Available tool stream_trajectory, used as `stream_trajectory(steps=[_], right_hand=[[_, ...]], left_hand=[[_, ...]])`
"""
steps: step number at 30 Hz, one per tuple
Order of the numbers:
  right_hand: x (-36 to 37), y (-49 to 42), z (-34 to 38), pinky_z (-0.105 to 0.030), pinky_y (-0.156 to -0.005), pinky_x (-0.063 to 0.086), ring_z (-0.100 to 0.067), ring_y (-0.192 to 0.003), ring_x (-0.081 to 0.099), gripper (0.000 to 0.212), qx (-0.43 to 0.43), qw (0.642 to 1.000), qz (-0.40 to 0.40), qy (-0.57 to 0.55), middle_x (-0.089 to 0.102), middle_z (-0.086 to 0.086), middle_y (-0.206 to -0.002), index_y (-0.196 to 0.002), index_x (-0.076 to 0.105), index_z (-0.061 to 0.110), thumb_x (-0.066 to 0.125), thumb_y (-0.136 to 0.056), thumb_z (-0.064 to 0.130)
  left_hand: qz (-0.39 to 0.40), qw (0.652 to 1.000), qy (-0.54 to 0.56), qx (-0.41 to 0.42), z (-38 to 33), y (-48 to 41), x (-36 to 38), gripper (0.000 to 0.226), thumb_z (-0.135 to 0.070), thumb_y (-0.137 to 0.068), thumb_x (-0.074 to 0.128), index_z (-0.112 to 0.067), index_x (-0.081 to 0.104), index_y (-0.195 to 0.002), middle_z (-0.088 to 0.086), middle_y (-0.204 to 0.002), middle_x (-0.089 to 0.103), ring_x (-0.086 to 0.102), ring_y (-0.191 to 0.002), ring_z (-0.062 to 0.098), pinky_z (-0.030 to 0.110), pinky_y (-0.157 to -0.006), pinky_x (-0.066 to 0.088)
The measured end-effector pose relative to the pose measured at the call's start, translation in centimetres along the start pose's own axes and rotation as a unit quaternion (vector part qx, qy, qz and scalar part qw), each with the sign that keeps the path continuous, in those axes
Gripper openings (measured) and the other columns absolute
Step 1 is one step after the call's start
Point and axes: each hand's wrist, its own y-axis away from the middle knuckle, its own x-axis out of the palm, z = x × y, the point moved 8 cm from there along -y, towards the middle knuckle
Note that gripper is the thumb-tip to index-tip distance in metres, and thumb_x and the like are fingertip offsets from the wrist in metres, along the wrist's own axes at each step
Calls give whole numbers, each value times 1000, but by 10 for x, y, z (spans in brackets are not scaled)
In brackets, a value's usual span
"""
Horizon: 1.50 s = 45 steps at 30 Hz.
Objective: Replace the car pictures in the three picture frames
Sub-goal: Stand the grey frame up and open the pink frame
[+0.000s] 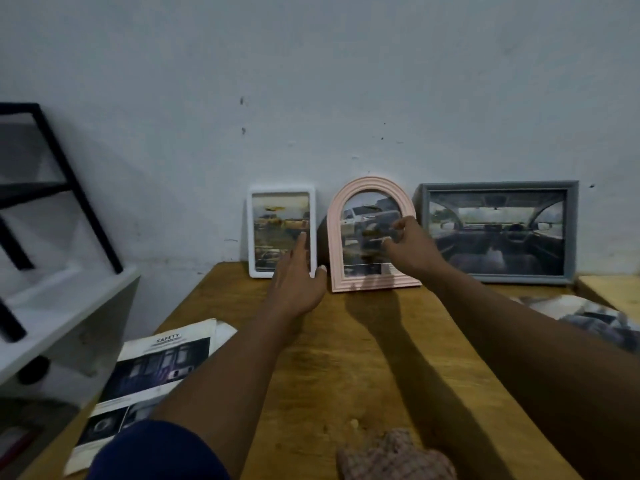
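Both fwd: L hand at white frame, R hand at pink frame.

Left hand before white frame; right hand at pink arched frame

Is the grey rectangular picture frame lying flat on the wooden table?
No; the grey rectangular picture frame stands upright against the pale wall, on the wooden table.

Pink arched frame stands upright, car picture inside; white frame just left of it; grey wide frame just right.
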Motion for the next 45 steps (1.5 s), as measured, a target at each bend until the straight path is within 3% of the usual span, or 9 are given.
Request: stream_trajectory(steps=[6, 9, 18, 23, 30, 33, 37, 41, 45], right_hand=[[-6, -30, -55, -51, -90, 52, -36, -112, 57, 50, 79, 993, -76, 52, 55, -16, -129, -135, 39, 15, 59, -91, 27], [-6, -40, -71, -41, -79, 50, -35, -113, 56, 40, 86, 989, -104, 56, 53, -16, -128, -129, 41, 12, 58, -95, 24], [2, -33, -66, -57, -96, 49, -35, -116, 56, 54, 75, 988, -128, 39, 51, -14, -135, -137, 36, 17, 61, -91, 27], [-11, -9, -47, -48, -88, 55, -28, -111, 58, 46, 30, 987, -155, -12, 52, -7, -127, -126, 37, 24, 65, -89, 26], [-36, 35, -27, -35, -75, 56, -22, -93, 62, 33, 31, 988, -81, -130, 57, -3, -97, -126, 47, 22, 61, -97, 16], [-58, 52, -19, -36, -71, 55, -23, -91, 62, 34, 49, 985, -77, -149, 60, -8, -105, -126, 52, 19, 65, -95, 17], [-96, 59, -2, -34, -68, 51, -27, -94, 61, 30, 89, 987, -99, -90, 60, -11, -110, -117, 61, 11, 71, -90, 15], [-109, 58, 33, -37, -69, 57, -23, -79, 64, 22, 53, 993, -77, 73, 65, -12, -98, -105, 65, 8, 72, -86, 16], [-79, 57, 54, -43, -73, 61, -31, -84, 70, 33, 28, 989, -41, 137, 70, -14, -100, -108, 65, 2, 70, -89, 29]], left_hand=[[17, 998, 54, -26, 13, -23, 40, 76, -38, -99, 57, -46, 9, -159, -4, -168, 19, 24, -152, 26, 52, -119, 32], [27, 996, 79, -15, 8, -40, 65, 75, -37, -100, 57, -46, 10, -158, -5, -166, 25, 32, -149, 25, 51, -116, 37], [-1, 993, 114, -12, -2, -35, 78, 81, -33, -99, 60, -39, 7, -160, 0, -162, 33, 37, -144, 26, 45, -112, 40], [-23, 987, 155, -30, -3, -10, 52, 77, -36, -96, 60, -47, 12, -156, -2, -160, 37, 42, -141, 27, 54, -110, 45], [3, 979, 192, -66, -2, 34, 15, 53, -28, -104, 56, -24, 38, -154, -6, -132, 52, 52, -113, 14, 31, -88, 45], [58, 963, 234, -124, -5, 54, 24, 39, -33, -104, 53, -25, 54, -142, -2, -130, 63, 62, -109, 18, 40, -91, 55], [205, 940, 226, -153, -31, 76, 58, 42, -50, -105, 41, -28, 50, -141, 6, -122, 64, 66, -108, 29, 49, -92, 57], [168, 970, 155, -79, -58, 55, 55, 63, -62, -102, 30, -28, 36, -154, 9, -153, 46, 53, -130, 35, 54, -104, 48], [132, 945, 289, -80, -79, 38, 36, 57, -55, -107, 27, -21, 35, -152, 10, -142, 53, 63, -107, 28, 48, -94, 56]])
